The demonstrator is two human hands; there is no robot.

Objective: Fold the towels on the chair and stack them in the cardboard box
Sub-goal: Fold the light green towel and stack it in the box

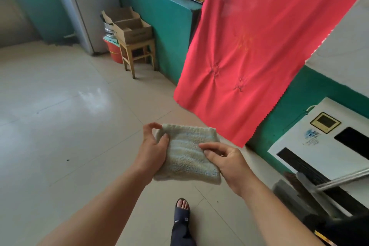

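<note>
1. At the left of the room, one cardboard box (129,28) is sitting open on one small wooden stool (138,54) by the green wall, well apart from the person; a red bucket (114,51) is standing just beside the stool.
2. The left hand (152,150) is gripping the folded towel (186,156) at its left edge, thumb on top and fingers (154,126) curling over the far corner.
3. One towel is showing, pale and striped, folded into a thick square and being held in the air above the tiled floor (60,116), between the two hands.
4. The right hand (225,161) is pinching the towel's right edge, thumb and fingers closed on the cloth.
5. One red cloth (249,46) is hanging at the right, near the towel.
6. No chair with more towels is showing, so I cannot tell how many are left.
7. Risks, as I judge them: the fold is being kept only by two edge grips, so it could be springing open or sagging on the walk to the box; a loosened hand would be dropping it to the floor; the raised box flaps could be catching it.
</note>
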